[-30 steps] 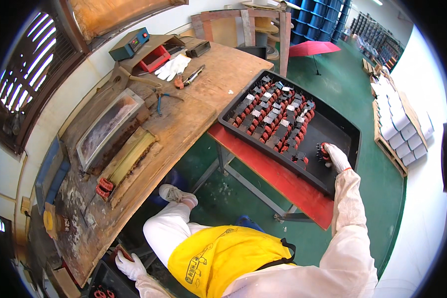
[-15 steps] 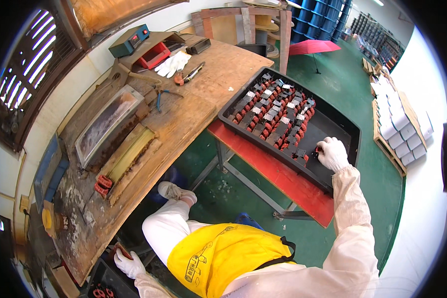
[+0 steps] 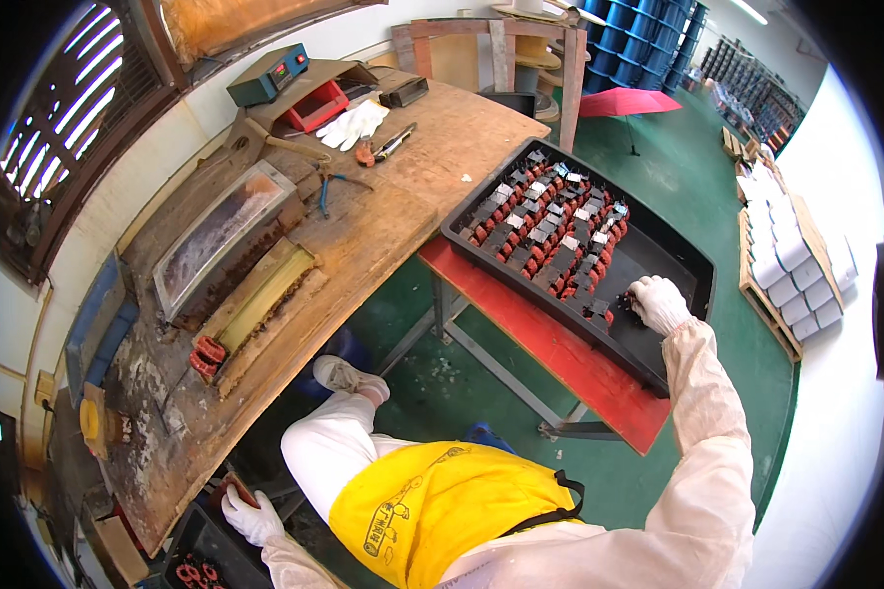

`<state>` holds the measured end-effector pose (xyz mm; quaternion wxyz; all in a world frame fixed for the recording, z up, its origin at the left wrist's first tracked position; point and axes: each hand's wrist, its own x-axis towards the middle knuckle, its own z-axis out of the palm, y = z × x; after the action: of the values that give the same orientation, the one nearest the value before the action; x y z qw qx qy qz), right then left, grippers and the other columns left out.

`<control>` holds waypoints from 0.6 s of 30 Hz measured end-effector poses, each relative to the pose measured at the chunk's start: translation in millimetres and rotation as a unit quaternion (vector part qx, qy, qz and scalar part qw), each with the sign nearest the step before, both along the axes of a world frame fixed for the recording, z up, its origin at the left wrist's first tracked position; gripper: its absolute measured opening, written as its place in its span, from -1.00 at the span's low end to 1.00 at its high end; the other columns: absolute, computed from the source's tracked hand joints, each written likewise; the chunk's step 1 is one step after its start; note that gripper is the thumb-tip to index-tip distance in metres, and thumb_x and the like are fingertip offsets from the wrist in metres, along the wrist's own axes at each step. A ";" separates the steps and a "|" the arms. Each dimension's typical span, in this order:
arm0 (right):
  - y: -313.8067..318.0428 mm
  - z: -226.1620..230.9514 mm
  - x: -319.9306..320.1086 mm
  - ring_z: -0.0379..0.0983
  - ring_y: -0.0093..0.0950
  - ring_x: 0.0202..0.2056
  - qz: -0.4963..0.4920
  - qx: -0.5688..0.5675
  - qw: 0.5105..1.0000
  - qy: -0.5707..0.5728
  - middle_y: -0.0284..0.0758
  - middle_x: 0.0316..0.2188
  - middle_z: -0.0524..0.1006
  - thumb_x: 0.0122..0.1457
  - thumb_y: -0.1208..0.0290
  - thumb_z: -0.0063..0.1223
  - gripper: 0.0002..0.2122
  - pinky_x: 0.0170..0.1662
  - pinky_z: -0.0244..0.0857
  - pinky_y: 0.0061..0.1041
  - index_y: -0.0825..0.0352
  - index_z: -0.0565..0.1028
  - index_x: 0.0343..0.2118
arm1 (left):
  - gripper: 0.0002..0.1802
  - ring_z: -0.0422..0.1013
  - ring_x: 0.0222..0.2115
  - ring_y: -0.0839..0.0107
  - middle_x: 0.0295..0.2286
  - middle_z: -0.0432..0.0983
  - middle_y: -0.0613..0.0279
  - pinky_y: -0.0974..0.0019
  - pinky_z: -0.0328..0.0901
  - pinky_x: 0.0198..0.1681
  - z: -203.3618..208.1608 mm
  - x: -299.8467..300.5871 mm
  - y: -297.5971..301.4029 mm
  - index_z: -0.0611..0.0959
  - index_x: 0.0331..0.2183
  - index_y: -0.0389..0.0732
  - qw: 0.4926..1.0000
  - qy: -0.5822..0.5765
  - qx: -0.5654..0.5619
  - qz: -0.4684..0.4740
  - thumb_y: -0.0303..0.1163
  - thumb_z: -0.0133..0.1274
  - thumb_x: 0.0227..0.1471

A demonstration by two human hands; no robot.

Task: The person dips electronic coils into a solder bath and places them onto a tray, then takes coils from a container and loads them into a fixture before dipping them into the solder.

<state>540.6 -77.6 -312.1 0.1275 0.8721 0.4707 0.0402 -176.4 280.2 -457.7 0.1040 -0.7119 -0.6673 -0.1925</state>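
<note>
"Over the bare right end of the black tray (image 3: 664, 257), the person's right hand (image 3: 660, 303) is hanging out, white glove on. Fingers are bunched up, nearly closed, with a small coil piece (image 3: 630, 297) poking out at the tips."

"So it's got hold of that 1?"

"Yep, looks pinched, though the glove covers most of it. It's just right of the packed rows of red-and-black coil parts (image 3: 550, 236), inside the tray, which sits on a red stand (image 3: 550, 347)."

"And the left hand?"

"Down at the lower left, next to a black bin with red rings (image 3: 198, 572) in it. Left hand (image 3: 252, 515) is gloved too, fingers half curled against a reddish-brown piece (image 3: 242, 485). Can't tell if it's actually gripping."

"Anything on the wooden bench (image 3: 462, 123)?"

"2 red coils (image 3: 206, 355) near the front edge, blue-handled pliers (image 3: 326, 191), plus white gloves (image 3: 352, 125) farther back."
</note>
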 end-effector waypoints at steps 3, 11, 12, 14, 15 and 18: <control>4.8 -4.6 -0.4 0.47 -0.21 -0.20 -0.045 0.027 0.999 -0.001 -0.23 -0.31 0.53 0.08 0.38 0.11 -0.82 -0.11 0.35 -0.25 0.22 0.55 -0.23 | -0.31 0.26 0.08 -0.03 0.06 0.31 -0.03 -0.01 0.21 0.13 -1.5 0.3 1.0 0.40 0.12 -0.11 1.000 -0.002 -0.005 0.006 -0.32 0.25 -0.08; 26.4 11.6 -25.6 0.55 -0.21 -0.22 -0.158 0.142 0.945 0.249 -0.14 -0.27 0.59 0.21 0.40 -0.04 -0.75 -0.12 0.39 -0.29 0.31 0.52 -0.08 | -0.30 0.25 0.08 -0.03 0.07 0.30 -0.03 -0.01 0.20 0.13 -0.2 -0.5 -0.1 0.39 0.13 -0.11 1.000 -0.001 -0.007 0.003 -0.31 0.24 -0.07; 26.1 9.5 -25.8 0.55 -0.21 -0.22 -0.158 0.142 0.945 0.249 -0.14 -0.27 0.59 0.21 0.40 -0.04 -0.75 -0.12 0.39 -0.29 0.31 0.52 -0.08 | -0.30 0.25 0.08 -0.03 0.07 0.30 -0.03 -0.01 0.20 0.13 0.8 0.9 -0.1 0.39 0.13 -0.10 1.000 -0.002 -0.012 0.007 -0.31 0.24 -0.07; 25.5 3.0 -27.1 0.54 -0.38 -0.30 -0.192 0.174 0.889 0.377 -0.23 -0.35 0.58 0.21 0.46 -0.12 -0.71 -0.15 0.39 -0.41 0.30 0.50 -0.02 | -0.30 0.25 0.08 -0.03 0.07 0.30 -0.03 -0.01 0.21 0.13 2.4 3.1 -0.3 0.39 0.13 -0.10 1.000 -0.004 -0.018 0.010 -0.32 0.24 -0.07; 24.6 1.6 -29.7 0.54 -0.38 -0.30 -0.193 0.174 0.889 0.377 -0.23 -0.35 0.58 0.21 0.46 -0.12 -0.71 -0.15 0.39 -0.41 0.30 0.50 -0.02 | -0.30 0.25 0.09 -0.03 0.07 0.30 -0.02 -0.01 0.20 0.13 3.0 4.0 -0.5 0.39 0.13 -0.10 1.000 -0.003 -0.020 0.009 -0.31 0.24 -0.07; 21.2 2.5 -35.0 0.48 -0.54 -0.32 -0.185 0.190 0.884 0.385 -0.30 -0.31 0.57 0.21 0.52 -0.15 -0.63 -0.17 0.37 -0.52 0.33 0.44 0.08 | -0.30 0.25 0.08 -0.03 0.07 0.30 -0.02 -0.01 0.20 0.13 0.4 0.2 -0.5 0.40 0.13 -0.10 1.000 -0.001 -0.013 0.005 -0.31 0.24 -0.07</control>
<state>505.6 -56.4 -309.6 -0.2268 0.8979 0.2959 -0.2340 -176.2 279.6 -457.3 0.0950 -0.7101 -0.6731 -0.1837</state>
